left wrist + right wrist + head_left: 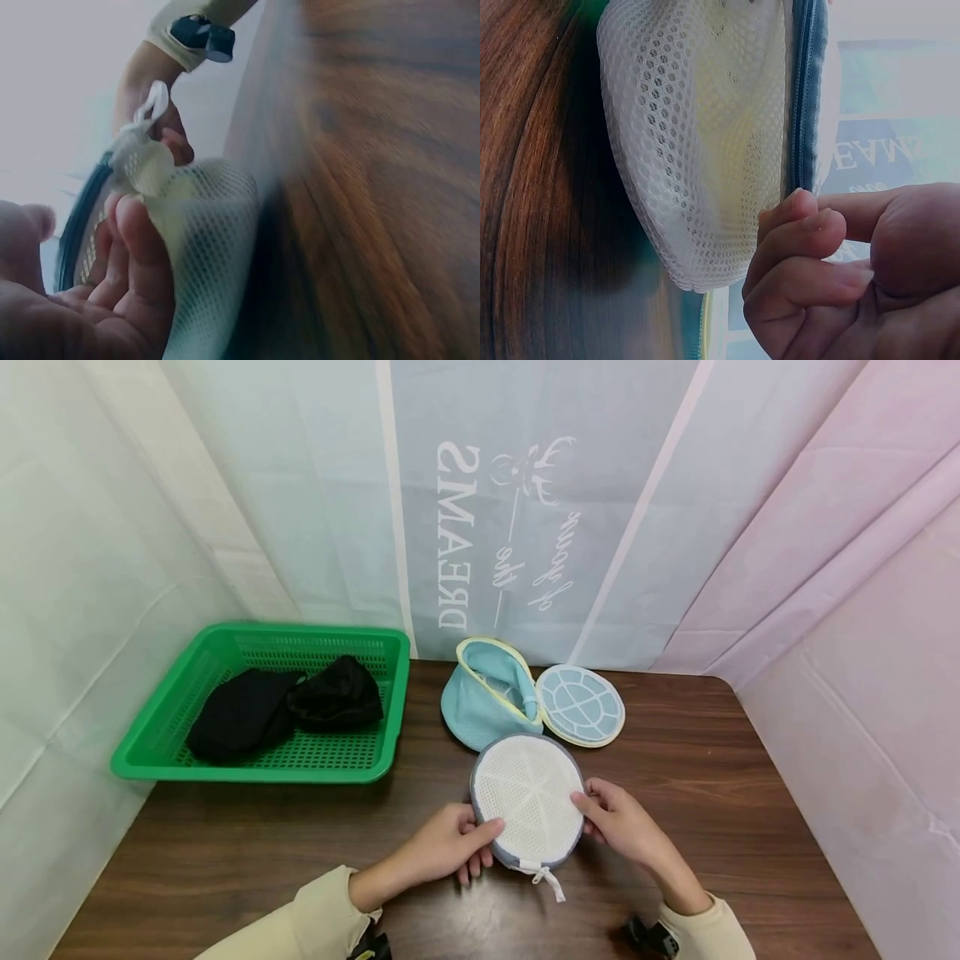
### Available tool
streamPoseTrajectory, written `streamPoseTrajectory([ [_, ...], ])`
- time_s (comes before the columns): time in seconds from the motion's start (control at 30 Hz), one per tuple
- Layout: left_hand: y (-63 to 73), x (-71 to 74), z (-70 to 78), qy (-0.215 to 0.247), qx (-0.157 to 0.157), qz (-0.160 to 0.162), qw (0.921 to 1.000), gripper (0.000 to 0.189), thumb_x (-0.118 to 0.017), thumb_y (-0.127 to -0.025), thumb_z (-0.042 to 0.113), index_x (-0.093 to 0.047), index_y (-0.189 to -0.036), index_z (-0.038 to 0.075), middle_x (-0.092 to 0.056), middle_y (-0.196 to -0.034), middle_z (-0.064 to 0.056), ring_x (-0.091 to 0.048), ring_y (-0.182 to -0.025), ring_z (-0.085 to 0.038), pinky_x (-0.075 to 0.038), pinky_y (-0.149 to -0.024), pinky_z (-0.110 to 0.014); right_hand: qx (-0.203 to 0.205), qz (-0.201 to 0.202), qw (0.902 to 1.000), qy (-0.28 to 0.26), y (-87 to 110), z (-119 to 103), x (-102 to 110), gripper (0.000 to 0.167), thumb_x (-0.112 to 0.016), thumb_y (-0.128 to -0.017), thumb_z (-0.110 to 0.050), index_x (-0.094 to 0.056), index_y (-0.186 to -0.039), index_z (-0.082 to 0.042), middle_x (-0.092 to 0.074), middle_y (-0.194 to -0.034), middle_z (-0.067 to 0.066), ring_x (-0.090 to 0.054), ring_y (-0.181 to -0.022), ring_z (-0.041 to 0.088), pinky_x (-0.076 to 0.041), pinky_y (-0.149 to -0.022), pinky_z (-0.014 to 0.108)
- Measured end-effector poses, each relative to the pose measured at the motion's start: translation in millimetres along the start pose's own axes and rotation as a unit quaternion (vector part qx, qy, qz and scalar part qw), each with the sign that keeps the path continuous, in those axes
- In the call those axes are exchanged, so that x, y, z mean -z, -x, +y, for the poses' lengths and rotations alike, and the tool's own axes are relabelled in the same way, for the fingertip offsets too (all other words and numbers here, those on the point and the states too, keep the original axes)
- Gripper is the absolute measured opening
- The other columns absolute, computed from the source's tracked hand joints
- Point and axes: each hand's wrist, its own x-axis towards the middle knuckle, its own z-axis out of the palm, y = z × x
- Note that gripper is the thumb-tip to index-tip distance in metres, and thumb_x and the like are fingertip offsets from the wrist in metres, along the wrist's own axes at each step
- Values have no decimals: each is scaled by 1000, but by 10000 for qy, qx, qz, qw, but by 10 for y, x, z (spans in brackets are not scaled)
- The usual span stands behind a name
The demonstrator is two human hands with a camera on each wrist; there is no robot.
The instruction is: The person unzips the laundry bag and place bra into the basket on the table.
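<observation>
A round white mesh laundry bag (528, 797) with a grey zipped rim is held over the near middle of the table. My left hand (453, 845) grips its left edge, thumb on the white lid and fingers below. On the opposite edge, my right hand (624, 821) pinches the rim in the same way. The white zip pull (551, 885) dangles at the near side. Through the mesh wall (682, 135), something pale yellow shows inside in the right wrist view. The zipper (804, 97) looks closed along the part seen there.
Just beyond the white bag, a blue mesh bag (480, 714) with yellow trim stands with its round lid (581, 706) flipped open to the right. A green basket (393, 727) at the left holds two black cloth items (243, 714). Curtains (322, 527) enclose the wooden table (720, 810).
</observation>
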Motion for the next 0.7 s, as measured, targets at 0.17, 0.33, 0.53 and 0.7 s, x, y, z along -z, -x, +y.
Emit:
streamPoseTrajectory([
  [0.17,-1,-41,23,-36,71,-242,9997,43,-62,-103,28,-68,-74,-2,-66,-61,-8,-55,-41,-9,-54,-49,-58,-120,132,9998,60,-15,-26,-30,25,-59,-105,-21,-54,-86,-5,-56,-66,8,-49,-53,16,-38,-48,23],
  [0.33,-16,-67,-3,30,151,-152,9998,41,-61,-104,26,-68,-75,-2,-66,-61,-7,-54,-41,-9,-54,-48,-55,-234,201,9994,152,-10,-47,-54,23,-60,-104,-20,-56,-87,-5,-58,-68,11,-51,-55,18,-40,-49,24],
  [0.53,-25,-85,-28,218,206,-99,9995,44,-60,-104,27,-67,-74,-4,-65,-61,-6,-54,-40,-9,-54,-43,-43,-150,605,9962,609,10,-70,-50,21,-63,-103,-22,-57,-104,-2,-60,-71,6,-57,-64,19,-45,-57,27],
  [0.7,-28,-86,-32,288,223,-42,9993,43,-59,-105,27,-68,-76,-4,-66,-62,-9,-54,-40,-8,-54,-43,-39,179,1187,9862,1143,57,-99,-50,24,-69,-99,-22,-51,-100,-6,-53,-72,0,-51,-64,13,-41,-59,27],
])
